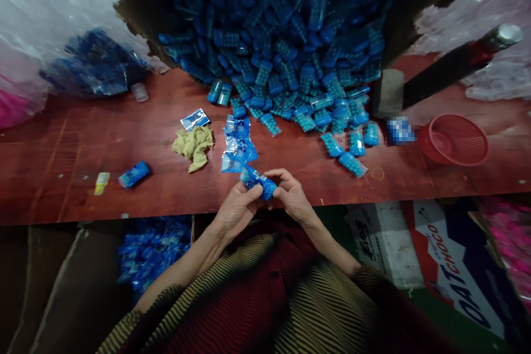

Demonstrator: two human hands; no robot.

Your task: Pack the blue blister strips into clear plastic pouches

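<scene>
Between my two hands, just above the table's front edge, is a small blue wrapped bottle (258,178) with a printed label and a barcode. My left hand (239,206) grips its left side, thumb on top. The fingers of my right hand (291,194) are closed around its right end. Directly beyond lie several flat blue printed wrappers (239,141), overlapping in a column. A crumpled yellow cloth (194,145) sits to their left, touching a flat blue packet (194,120). One more wrapped bottle (135,174) rests farther left.
A large heap of clear blue-capped bottles (286,66) spills from a dark box onto the red table (290,149). On the right are a red plastic basket (454,141) and a dark rod-shaped object (452,69). Blue wrapped pieces (155,249) fill a space below the table.
</scene>
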